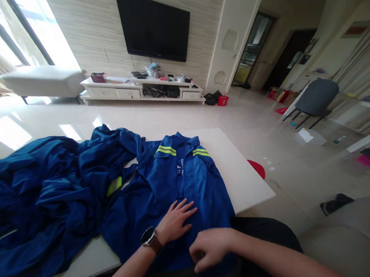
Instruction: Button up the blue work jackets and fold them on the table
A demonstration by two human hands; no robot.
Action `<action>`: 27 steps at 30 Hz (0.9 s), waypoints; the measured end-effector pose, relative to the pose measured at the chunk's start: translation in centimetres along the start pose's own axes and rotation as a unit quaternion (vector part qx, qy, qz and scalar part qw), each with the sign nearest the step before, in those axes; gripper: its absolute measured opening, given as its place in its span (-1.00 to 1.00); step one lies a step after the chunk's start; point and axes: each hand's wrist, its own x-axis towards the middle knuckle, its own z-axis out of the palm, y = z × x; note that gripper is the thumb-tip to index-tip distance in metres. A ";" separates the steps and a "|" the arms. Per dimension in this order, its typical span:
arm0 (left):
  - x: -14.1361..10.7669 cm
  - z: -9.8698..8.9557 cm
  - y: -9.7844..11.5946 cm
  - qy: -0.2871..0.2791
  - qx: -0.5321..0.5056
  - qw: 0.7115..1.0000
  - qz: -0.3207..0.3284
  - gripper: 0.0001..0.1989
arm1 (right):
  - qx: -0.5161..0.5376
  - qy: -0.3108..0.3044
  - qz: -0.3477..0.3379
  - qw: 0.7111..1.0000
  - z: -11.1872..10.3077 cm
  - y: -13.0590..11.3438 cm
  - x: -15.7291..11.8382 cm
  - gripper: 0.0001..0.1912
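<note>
A blue jacket [204,188] with yellow-green stripes across both sides of its chest lies front up on a white table [246,187], its collar pointing away from the wearer. The left hand [177,221], with a round-faced watch [148,236] on its wrist, rests on the jacket's front, fingers spread wide. The right hand [211,248] is curled over the lower part; whether it grips cloth, I cannot tell. Left of the jacket is a rumpled heap of blue clothing [63,178]. Beyond the table, a white cabinet [114,93] stands below 1 wall-mounted television [155,27], and a gray chair [318,97] stands at right.
</note>
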 end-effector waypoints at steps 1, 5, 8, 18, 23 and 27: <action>0.0 0.7 0.1 -0.013 -0.004 1.000 0.002 -0.33 | 0.041 0.036 0.004 0.999 -1.6 0.9 0.2 -0.73; -0.1 2.5 1.1 -0.026 -0.018 0.999 -0.020 -0.26 | 0.017 0.296 0.164 0.941 -10.1 6.0 2.2 -0.70; 0.1 2.9 1.8 0.009 -0.056 0.997 -0.061 -0.21 | -0.079 0.351 0.267 0.894 -15.9 10.1 4.6 -0.48; 2.2 5.6 1.8 0.209 -0.289 0.903 -0.237 -0.11 | -0.061 0.421 0.261 0.866 -21.7 17.9 9.8 -0.75; 0.9 4.8 3.4 0.135 -0.149 0.972 -0.119 -0.27 | 0.076 0.557 0.234 0.793 -21.6 20.5 7.7 -0.76; 0.2 4.7 5.4 0.035 0.012 0.999 -0.040 -0.09 | 0.189 0.619 0.208 0.733 -20.2 22.3 5.5 -0.68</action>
